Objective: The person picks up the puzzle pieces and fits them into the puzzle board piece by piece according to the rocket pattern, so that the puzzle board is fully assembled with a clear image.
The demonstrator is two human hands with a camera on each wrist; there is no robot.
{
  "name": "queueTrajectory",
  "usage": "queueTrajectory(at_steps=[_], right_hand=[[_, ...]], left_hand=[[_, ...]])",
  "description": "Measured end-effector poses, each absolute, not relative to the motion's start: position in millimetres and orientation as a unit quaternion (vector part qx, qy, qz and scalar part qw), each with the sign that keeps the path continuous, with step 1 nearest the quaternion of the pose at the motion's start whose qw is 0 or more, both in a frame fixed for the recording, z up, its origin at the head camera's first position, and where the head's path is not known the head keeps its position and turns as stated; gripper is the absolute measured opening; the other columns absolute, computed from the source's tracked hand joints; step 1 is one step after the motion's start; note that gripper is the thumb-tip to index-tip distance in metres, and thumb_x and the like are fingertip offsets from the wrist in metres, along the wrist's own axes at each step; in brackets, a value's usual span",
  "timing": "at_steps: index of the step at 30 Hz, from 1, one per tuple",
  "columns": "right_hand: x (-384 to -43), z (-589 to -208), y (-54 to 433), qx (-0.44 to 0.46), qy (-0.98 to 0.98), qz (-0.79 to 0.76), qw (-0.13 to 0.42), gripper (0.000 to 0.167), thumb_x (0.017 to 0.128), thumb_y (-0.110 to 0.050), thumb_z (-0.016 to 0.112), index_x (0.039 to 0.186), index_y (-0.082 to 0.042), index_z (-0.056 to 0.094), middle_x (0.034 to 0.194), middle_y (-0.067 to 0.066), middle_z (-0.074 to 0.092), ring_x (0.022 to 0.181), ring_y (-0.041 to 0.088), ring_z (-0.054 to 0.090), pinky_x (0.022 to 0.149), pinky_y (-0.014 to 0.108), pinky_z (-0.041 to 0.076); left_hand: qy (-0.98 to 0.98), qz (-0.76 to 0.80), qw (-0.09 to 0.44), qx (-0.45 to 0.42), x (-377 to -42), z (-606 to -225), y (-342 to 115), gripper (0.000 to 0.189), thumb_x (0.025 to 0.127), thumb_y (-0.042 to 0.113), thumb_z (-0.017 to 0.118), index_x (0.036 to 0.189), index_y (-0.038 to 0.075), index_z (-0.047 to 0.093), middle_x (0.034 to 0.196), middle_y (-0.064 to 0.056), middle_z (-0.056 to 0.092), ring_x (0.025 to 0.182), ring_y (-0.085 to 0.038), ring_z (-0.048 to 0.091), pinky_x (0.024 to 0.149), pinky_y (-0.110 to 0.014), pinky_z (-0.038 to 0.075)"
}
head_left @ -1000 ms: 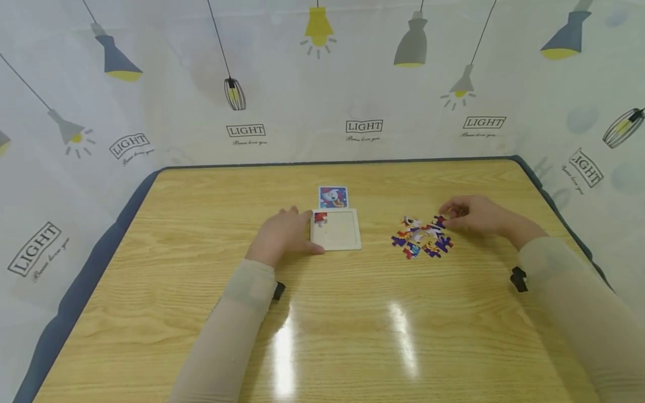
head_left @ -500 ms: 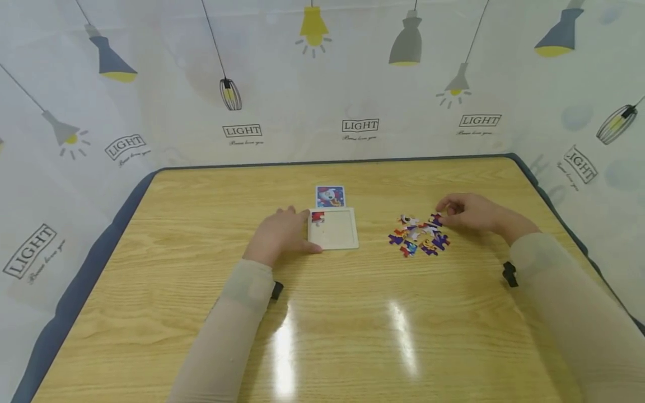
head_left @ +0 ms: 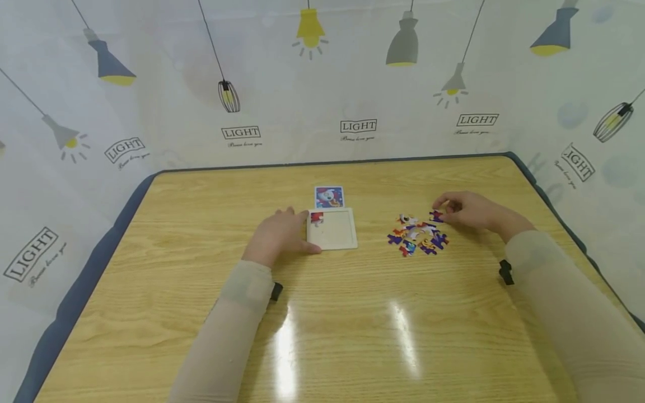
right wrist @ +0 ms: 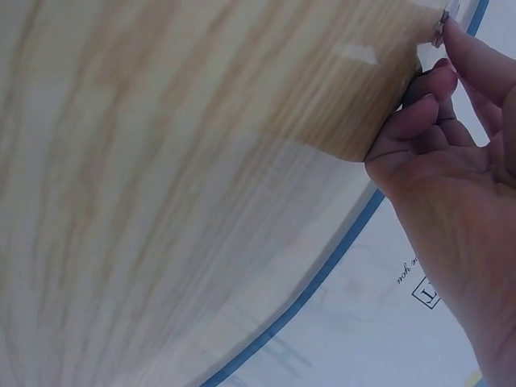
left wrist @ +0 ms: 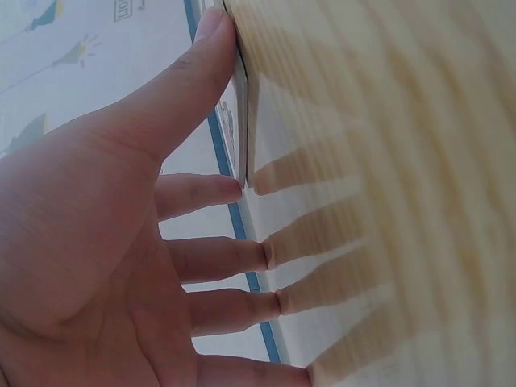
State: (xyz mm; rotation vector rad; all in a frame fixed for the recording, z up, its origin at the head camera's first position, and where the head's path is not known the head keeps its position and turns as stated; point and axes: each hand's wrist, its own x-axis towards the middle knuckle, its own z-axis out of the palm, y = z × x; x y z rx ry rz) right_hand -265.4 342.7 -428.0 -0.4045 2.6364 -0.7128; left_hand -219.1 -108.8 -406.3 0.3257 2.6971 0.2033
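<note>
My left hand (head_left: 278, 235) rests at the left side of a pale square puzzle tray (head_left: 335, 235), fingers fairly straight. In the left wrist view its thumb (left wrist: 197, 68) and index finger touch the tray's edge. One red puzzle piece (head_left: 317, 218) sits in the tray's far left corner. To the right, my right hand (head_left: 471, 210) pinches a purple and red puzzle piece (head_left: 435, 216) between thumb and index finger, at the far right edge of a loose heap of puzzle pieces (head_left: 417, 234). Only a sliver of the held piece (right wrist: 440, 31) shows in the right wrist view.
A square picture card (head_left: 329, 196) lies just behind the tray, touching or nearly touching it. All this is on a wood-grain table (head_left: 342, 313) with a dark blue border along its back and sides. A lamp-patterned sheet (head_left: 282, 78) rises behind.
My right hand has shifted the pinched puzzle piece slightly away from the heap, toward the back. My left hand stays at the tray. The head view has swung a little.
</note>
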Motion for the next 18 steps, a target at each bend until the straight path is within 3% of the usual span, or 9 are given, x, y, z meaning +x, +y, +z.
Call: queueTrajectory(at_steps=[7, 12, 18], right_hand=[[-264.5, -427.0, 341.7, -0.131, 0.940, -0.252, 0.189, 0.036, 0.108, -0.023, 0.062, 0.142, -0.011, 0.060, 0.114, 0.013, 0.063, 0.099, 0.025, 0.055, 0.083, 0.036, 0.045], [-263.1, -425.7, 339.1, -0.121, 0.939, -0.261, 0.187, 0.042, 0.104, -0.032, 0.070, 0.135, -0.005, 0.060, 0.108, 0.012, 0.062, 0.094, 0.023, 0.054, 0.079, 0.035, 0.045], [-262.5, -425.2, 336.6, -0.117, 0.939, -0.263, 0.186, 0.042, 0.103, -0.032, 0.073, 0.132, -0.003, 0.062, 0.103, 0.010, 0.060, 0.090, 0.022, 0.052, 0.076, 0.035, 0.044]], left_hand=[[0.968, 0.077, 0.207, 0.118, -220.5, -407.0, -108.8, 0.107, 0.087, 0.068, 0.077, 0.169, 0.016, 0.032, 0.174, -0.026, 0.028, 0.161, -0.050, 0.027, 0.131, -0.063, 0.029], [0.968, 0.076, 0.208, 0.118, -220.5, -407.1, -109.2, 0.107, 0.087, 0.069, 0.077, 0.169, 0.016, 0.032, 0.174, -0.026, 0.027, 0.161, -0.050, 0.027, 0.131, -0.063, 0.029], [0.968, 0.073, 0.210, 0.119, -219.9, -406.8, -109.1, 0.107, 0.088, 0.069, 0.076, 0.169, 0.016, 0.031, 0.174, -0.026, 0.027, 0.161, -0.051, 0.026, 0.131, -0.063, 0.029]])
